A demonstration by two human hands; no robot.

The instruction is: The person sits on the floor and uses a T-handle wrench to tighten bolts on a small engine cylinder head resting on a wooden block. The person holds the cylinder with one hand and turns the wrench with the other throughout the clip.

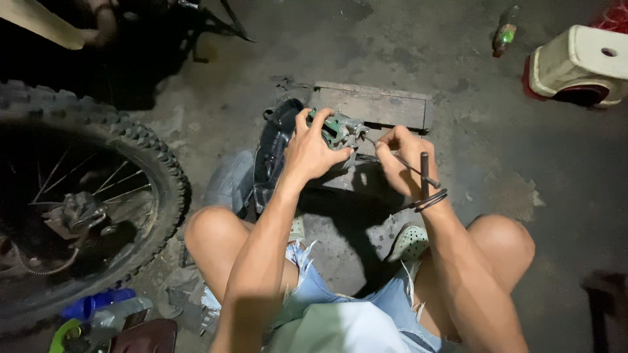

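Green metal engine part point(338, 133) sits just above the middle of the frame, and the left hand point(310, 151) is clamped right over it, fingers curled across the top, palm pressed to its near side, steadying it. Over on the right, the right hand point(400, 161) is clenched around a slim T-handle tool point(411, 167), its thin shaft angling up and left so the tip meets the part's right side, the dark crossbar standing up by the wrist. Dark bands point(430, 200) ring that right wrist. The part rests on a worn wooden block point(379, 106) set on the grey concrete floor point(510, 170), and just left of the block a black curved plastic cover point(273, 147) leans on edge, close against the left hand. Below the hands, both bare knees spread wide, frayed denim shorts point(340, 301) between them, and a pale perforated clog point(409, 242) shows under the right forearm. Far left of the frame, a knobby motorcycle tyre point(140, 157) with spokes fills the side; blue and green items point(91, 314) lie at lower left. Upper right, a cream plastic stool point(579, 65) lies tipped over, with a green bottle point(505, 33) lying just beside it
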